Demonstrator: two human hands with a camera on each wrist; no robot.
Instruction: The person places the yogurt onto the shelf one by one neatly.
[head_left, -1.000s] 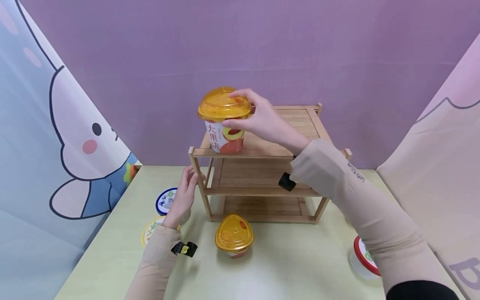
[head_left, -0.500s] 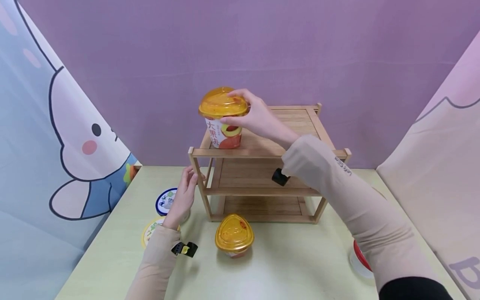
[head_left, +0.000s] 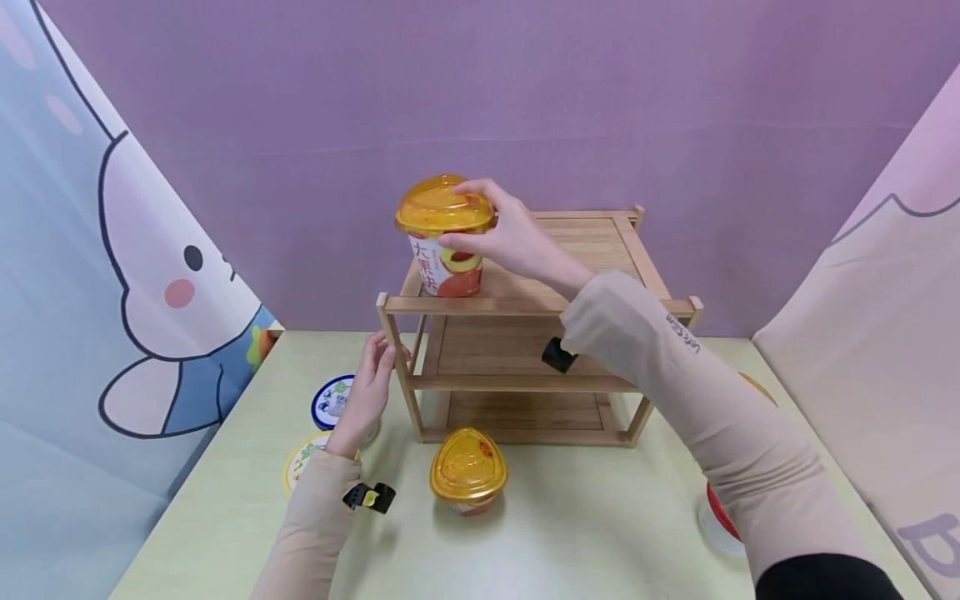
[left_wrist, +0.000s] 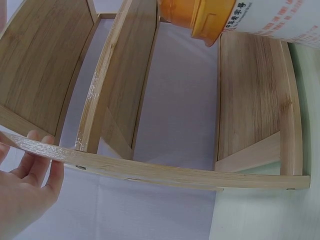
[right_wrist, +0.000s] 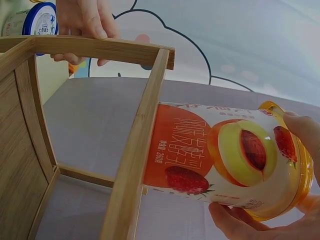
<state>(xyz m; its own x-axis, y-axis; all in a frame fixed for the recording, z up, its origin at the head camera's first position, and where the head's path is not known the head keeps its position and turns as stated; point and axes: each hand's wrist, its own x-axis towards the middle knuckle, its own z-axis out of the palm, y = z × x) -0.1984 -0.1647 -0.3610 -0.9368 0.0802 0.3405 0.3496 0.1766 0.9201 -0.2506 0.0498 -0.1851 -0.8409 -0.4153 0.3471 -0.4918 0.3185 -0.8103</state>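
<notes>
At the far left of the bench (head_left: 225, 533), 2 flat tubs are lying side by side, a blue-lidded tub (head_left: 332, 400) and a yellow-rimmed tub (head_left: 303, 457). Just beside them, the left hand (head_left: 367, 392) is gripping the front left post of the 3-tier wooden shelf (head_left: 525, 367), fingers curled round the wood. In front of the shelf, a low orange-lidded cup (head_left: 468, 472) is sitting on the bench. Above, the tall fruit cup (head_left: 446, 242) with an orange dome lid is standing upright at the left end of the top tier, and the right hand (head_left: 510, 237) is clasping it at the lid rim, thumb in front. A red-lidded tub (head_left: 720, 521) is showing partly behind the right sleeve.
</notes>
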